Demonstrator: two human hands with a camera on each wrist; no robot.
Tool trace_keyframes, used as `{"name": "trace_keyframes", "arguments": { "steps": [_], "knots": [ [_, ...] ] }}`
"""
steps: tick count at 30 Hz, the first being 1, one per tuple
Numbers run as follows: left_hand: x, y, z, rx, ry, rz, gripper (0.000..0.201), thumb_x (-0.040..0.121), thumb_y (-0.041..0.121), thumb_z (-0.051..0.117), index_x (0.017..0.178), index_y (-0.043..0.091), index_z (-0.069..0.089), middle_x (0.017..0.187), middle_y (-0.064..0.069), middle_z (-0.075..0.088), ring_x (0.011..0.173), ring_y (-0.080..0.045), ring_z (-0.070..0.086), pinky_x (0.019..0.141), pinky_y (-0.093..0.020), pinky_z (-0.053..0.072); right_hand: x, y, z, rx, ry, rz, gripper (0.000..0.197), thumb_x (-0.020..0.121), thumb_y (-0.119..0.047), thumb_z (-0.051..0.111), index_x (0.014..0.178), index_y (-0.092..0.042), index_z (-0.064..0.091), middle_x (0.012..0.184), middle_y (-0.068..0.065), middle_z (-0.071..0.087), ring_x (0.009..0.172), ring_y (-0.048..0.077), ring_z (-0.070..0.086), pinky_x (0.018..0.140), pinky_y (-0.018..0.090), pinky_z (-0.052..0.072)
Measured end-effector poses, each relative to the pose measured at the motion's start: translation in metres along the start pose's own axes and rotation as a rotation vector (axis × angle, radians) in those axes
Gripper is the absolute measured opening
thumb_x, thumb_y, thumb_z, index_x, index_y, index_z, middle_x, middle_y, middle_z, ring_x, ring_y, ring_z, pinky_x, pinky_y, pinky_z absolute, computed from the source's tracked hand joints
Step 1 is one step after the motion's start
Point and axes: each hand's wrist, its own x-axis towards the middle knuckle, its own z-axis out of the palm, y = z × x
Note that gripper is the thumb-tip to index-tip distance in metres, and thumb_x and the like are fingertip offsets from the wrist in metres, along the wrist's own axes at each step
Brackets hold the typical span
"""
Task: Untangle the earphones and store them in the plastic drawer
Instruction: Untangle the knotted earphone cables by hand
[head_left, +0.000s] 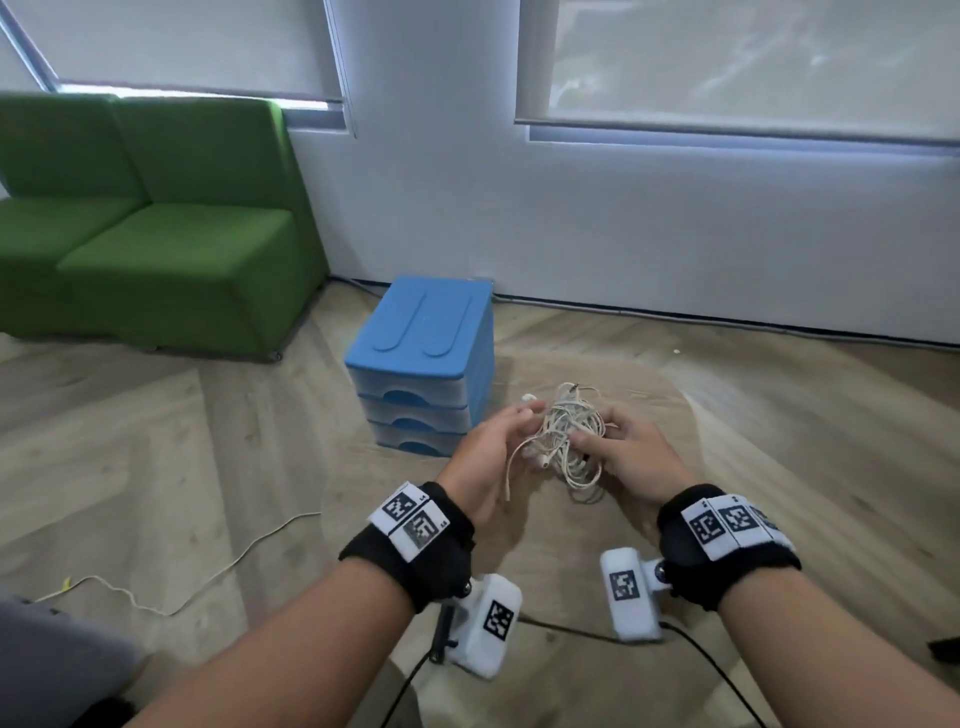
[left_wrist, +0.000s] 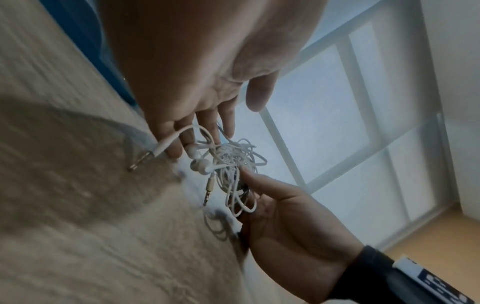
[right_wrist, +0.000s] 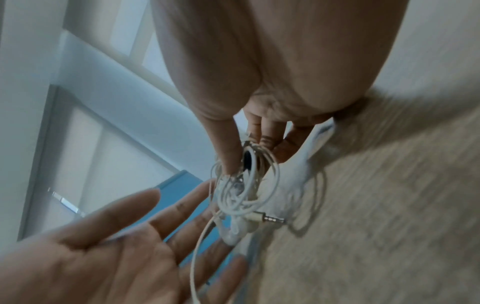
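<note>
— What do the earphones (head_left: 566, 434) look like?
— A knotted ball of thin white cord, loops sticking out all round, just below the middle of the head view. In the left wrist view two white earbuds (left_wrist: 198, 159) sit at its left side and two metal jack plugs (left_wrist: 207, 190) hang free.

— Who has hold of it?
— The right hand (head_left: 631, 457) pinches the tangle between thumb and curled fingers. The left hand (head_left: 485, 460) is spread, its fingers nearly straight, the fingertips touching the cords and one strand draped across them.

— And around them?
— The blue plastic drawer (head_left: 423, 364) stands on the wooden floor (head_left: 208, 441) just left of the hands, its three drawers shut. A green sofa (head_left: 150, 228) fills the upper left.
</note>
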Motion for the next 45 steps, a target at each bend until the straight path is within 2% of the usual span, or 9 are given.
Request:
{"name": "trace_keyframes", "arguments": {
  "steps": [2, 7, 12, 19, 29, 34, 37, 40, 45],
  "knots": [
    [-0.006, 0.004, 0.002, 0.027, -0.054, 0.025, 0.033, 0.107, 0.016, 0.048, 0.137, 0.016, 0.061, 0.116, -0.006, 0.076, 0.085, -0.012, 0.074, 0.065, -0.024, 0.057, -0.007, -0.008, -0.004, 0.075, 0.006, 0.022, 0.017, 0.09, 0.006, 0.067, 0.104, -0.002, 0.062, 0.096, 0.025, 0.072, 0.07, 0.031, 0.072, 0.062, 0.04, 0.063],
    [-0.015, 0.014, 0.009, 0.302, -0.076, 0.176, 0.048, 0.098, 0.011, 0.055, 0.14, 0.035, 0.056, 0.126, -0.002, 0.071, 0.111, -0.021, 0.068, 0.086, -0.031, 0.056, -0.019, -0.018, -0.012, 0.157, -0.004, 0.032, 0.015, 0.092, -0.003, 0.062, 0.107, -0.006, 0.063, 0.089, 0.012, 0.071, 0.065, 0.019, 0.066, 0.058, 0.028, 0.052],
    [-0.024, 0.015, 0.014, 0.484, 0.08, 0.421, 0.04, 0.104, 0.003, 0.046, 0.137, 0.019, 0.061, 0.1, 0.018, 0.074, 0.071, -0.02, 0.058, 0.054, -0.015, 0.044, -0.025, -0.021, -0.016, 0.127, -0.025, 0.005, 0.009, 0.096, -0.01, 0.059, 0.096, -0.019, 0.06, 0.079, 0.001, 0.07, 0.062, 0.015, 0.062, 0.059, 0.027, 0.04],
    [-0.033, 0.024, 0.005, 0.393, 0.246, 0.557, 0.038, 0.097, -0.007, 0.051, 0.114, 0.022, 0.07, 0.096, 0.002, 0.077, 0.093, -0.015, 0.076, 0.075, -0.029, 0.059, -0.029, -0.024, -0.01, 0.249, -0.049, -0.017, 0.025, 0.101, -0.004, 0.05, 0.123, -0.015, 0.055, 0.09, 0.005, 0.073, 0.071, 0.019, 0.066, 0.063, 0.031, 0.05],
    [-0.037, 0.044, -0.011, 0.688, -0.096, 0.622, 0.066, 0.094, -0.004, 0.062, 0.145, 0.037, 0.052, 0.133, 0.009, 0.061, 0.123, -0.005, 0.057, 0.098, -0.016, 0.049, -0.042, -0.038, -0.01, 0.359, -0.189, 0.025, 0.032, 0.099, -0.004, 0.047, 0.128, -0.013, 0.058, 0.088, 0.009, 0.07, 0.063, 0.021, 0.065, 0.064, 0.031, 0.047],
    [-0.033, 0.055, -0.013, 0.736, -0.294, 0.591, 0.06, 0.094, 0.012, 0.07, 0.143, 0.043, 0.055, 0.146, 0.015, 0.056, 0.141, -0.007, 0.047, 0.114, -0.042, 0.045, -0.049, -0.041, -0.005, 0.446, -0.313, 0.172, 0.036, 0.094, -0.004, 0.051, 0.129, -0.007, 0.058, 0.094, 0.013, 0.065, 0.065, 0.022, 0.055, 0.052, 0.024, 0.049],
    [-0.033, 0.054, -0.014, 0.774, -0.36, 0.624, 0.044, 0.092, 0.02, 0.073, 0.133, 0.033, 0.066, 0.144, 0.011, 0.059, 0.134, -0.009, 0.055, 0.112, -0.047, 0.048, -0.05, -0.037, -0.002, 0.441, -0.416, 0.182, 0.045, 0.086, -0.004, 0.06, 0.13, -0.01, 0.059, 0.104, 0.015, 0.064, 0.075, 0.026, 0.055, 0.069, 0.022, 0.031],
    [-0.033, 0.049, -0.014, 0.75, -0.311, 0.647, 0.03, 0.093, 0.012, 0.074, 0.121, 0.021, 0.072, 0.13, 0.005, 0.069, 0.118, -0.016, 0.067, 0.106, -0.045, 0.052, -0.054, -0.034, 0.0, 0.455, -0.435, 0.159, 0.037, 0.091, -0.006, 0.057, 0.127, -0.01, 0.058, 0.098, 0.017, 0.066, 0.067, 0.023, 0.062, 0.057, 0.026, 0.049],
    [-0.036, 0.042, -0.013, 0.764, -0.17, 0.692, 0.015, 0.091, 0.014, 0.077, 0.105, 0.018, 0.073, 0.105, -0.001, 0.075, 0.092, -0.016, 0.07, 0.089, -0.037, 0.057, -0.052, -0.034, 0.001, -0.174, -0.053, -0.103, 0.018, 0.098, -0.02, 0.059, 0.112, -0.025, 0.068, 0.107, 0.013, 0.07, 0.088, 0.02, 0.061, 0.068, 0.03, 0.044]
  ]
}}
